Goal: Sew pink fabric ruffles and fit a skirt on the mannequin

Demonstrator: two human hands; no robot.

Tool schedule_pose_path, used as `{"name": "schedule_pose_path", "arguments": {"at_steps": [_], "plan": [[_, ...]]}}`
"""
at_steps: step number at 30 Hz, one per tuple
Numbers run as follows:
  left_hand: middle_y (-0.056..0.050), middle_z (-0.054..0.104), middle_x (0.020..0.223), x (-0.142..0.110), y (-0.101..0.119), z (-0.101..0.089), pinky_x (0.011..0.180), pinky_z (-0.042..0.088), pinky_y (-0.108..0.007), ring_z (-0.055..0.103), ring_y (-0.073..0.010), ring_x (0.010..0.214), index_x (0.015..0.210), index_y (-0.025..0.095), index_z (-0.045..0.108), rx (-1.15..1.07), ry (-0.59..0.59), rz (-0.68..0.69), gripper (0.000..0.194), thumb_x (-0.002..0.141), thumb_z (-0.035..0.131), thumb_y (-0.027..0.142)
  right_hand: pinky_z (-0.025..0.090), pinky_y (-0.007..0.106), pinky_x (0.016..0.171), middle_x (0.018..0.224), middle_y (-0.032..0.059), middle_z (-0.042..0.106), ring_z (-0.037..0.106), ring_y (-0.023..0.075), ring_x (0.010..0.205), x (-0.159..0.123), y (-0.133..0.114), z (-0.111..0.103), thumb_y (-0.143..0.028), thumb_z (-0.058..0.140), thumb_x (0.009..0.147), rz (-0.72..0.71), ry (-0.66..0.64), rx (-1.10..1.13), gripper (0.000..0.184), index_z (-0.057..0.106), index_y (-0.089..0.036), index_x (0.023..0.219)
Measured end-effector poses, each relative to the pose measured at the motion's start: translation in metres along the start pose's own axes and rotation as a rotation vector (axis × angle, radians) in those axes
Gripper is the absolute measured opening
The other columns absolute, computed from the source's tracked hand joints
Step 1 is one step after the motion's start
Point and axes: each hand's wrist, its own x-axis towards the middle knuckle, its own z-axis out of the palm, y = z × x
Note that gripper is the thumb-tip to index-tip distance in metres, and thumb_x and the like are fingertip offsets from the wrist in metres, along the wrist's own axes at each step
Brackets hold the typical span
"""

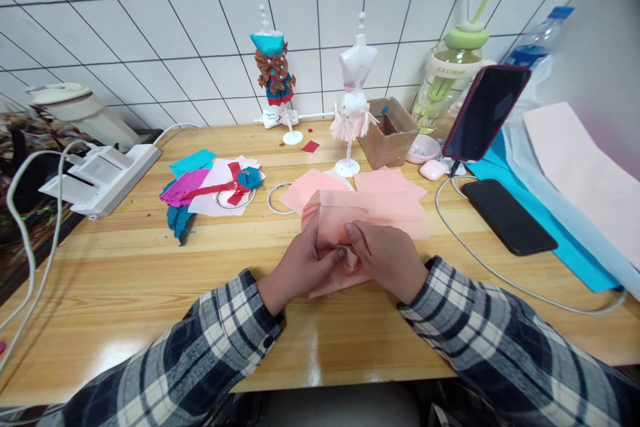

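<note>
Both hands grip a folded sheet of peach crepe paper point(370, 207) above the middle of the table. My left hand point(307, 260) is closed on its left side, the thumb pointing inward. My right hand point(387, 253) pinches the paper near its lower middle, thumb close to the left thumb. Between the thumbs the paper is crumpled, with a lighter fold showing. More peach pieces point(307, 187) lie just behind. Beyond them stands a small white mannequin point(357, 67) with a pale pink ruffle at its hips. Another mannequin point(273, 73) wears a turquoise, brown and red paper dress.
Coloured paper scraps point(220, 187) lie at left, near a white power strip point(107, 177). A cardboard box point(393, 140), a drink bottle point(445, 80) and a propped phone point(487, 110) stand at the back right. A black phone point(510, 217), a cable and paper sheets point(590, 153) lie right.
</note>
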Motion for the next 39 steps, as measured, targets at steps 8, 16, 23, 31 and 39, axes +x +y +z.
{"name": "schedule_pose_path", "arguments": {"at_steps": [8,16,23,31,39], "plan": [[-0.01,0.068,0.112,-0.0008,0.0006,0.0016,0.087,0.053,-0.042,0.063,-0.0292,0.108,0.126,0.019,0.048,0.013,-0.031,-0.005,0.049,0.079,0.063,0.019,0.024,0.028,0.053,0.072,0.0015,0.07,0.062,0.0167,0.064,-0.0008,-0.0005,0.0003,-0.042,0.019,0.101,-0.002,0.01,-0.001,0.048,0.06,-0.023,0.085],[-0.009,0.069,0.108,-0.0007,0.0044,0.0018,0.08,0.055,-0.039,0.067,-0.0259,0.092,0.132,0.018,0.042,-0.021,-0.07,-0.027,0.057,0.08,0.064,0.023,0.026,0.028,0.053,0.072,0.0025,0.07,0.064,0.0179,0.065,-0.0009,-0.0029,-0.0002,-0.043,0.019,0.101,0.015,-0.007,-0.036,0.049,0.062,-0.023,0.088],[-0.005,0.071,0.091,-0.0016,-0.0011,0.002,0.073,0.056,-0.04,0.069,-0.0251,0.08,0.135,0.021,0.038,-0.013,-0.08,-0.04,0.058,0.082,0.061,0.023,0.026,0.028,0.054,0.071,0.0006,0.069,0.063,0.0162,0.065,-0.0013,-0.0018,0.0005,-0.042,0.019,0.101,-0.02,0.012,0.02,0.048,0.06,-0.023,0.084],[-0.006,0.071,0.096,-0.001,0.0009,0.0045,0.074,0.058,-0.04,0.07,-0.0252,0.083,0.126,0.02,0.044,-0.059,-0.096,-0.042,0.048,0.081,0.06,0.021,0.026,0.028,0.055,0.069,-0.0005,0.069,0.062,0.0163,0.064,-0.0023,-0.0031,0.0023,-0.042,0.021,0.101,-0.038,0.026,0.034,0.047,0.061,-0.023,0.084],[-0.005,0.072,0.09,-0.0011,0.0019,0.0059,0.074,0.058,-0.042,0.07,-0.0249,0.079,0.129,0.02,0.042,-0.082,-0.123,-0.073,0.049,0.083,0.059,0.024,0.028,0.028,0.055,0.071,0.0006,0.07,0.063,0.0173,0.065,-0.0014,-0.0051,0.0008,-0.041,0.019,0.101,-0.011,-0.004,-0.003,0.048,0.062,-0.024,0.09]]}}
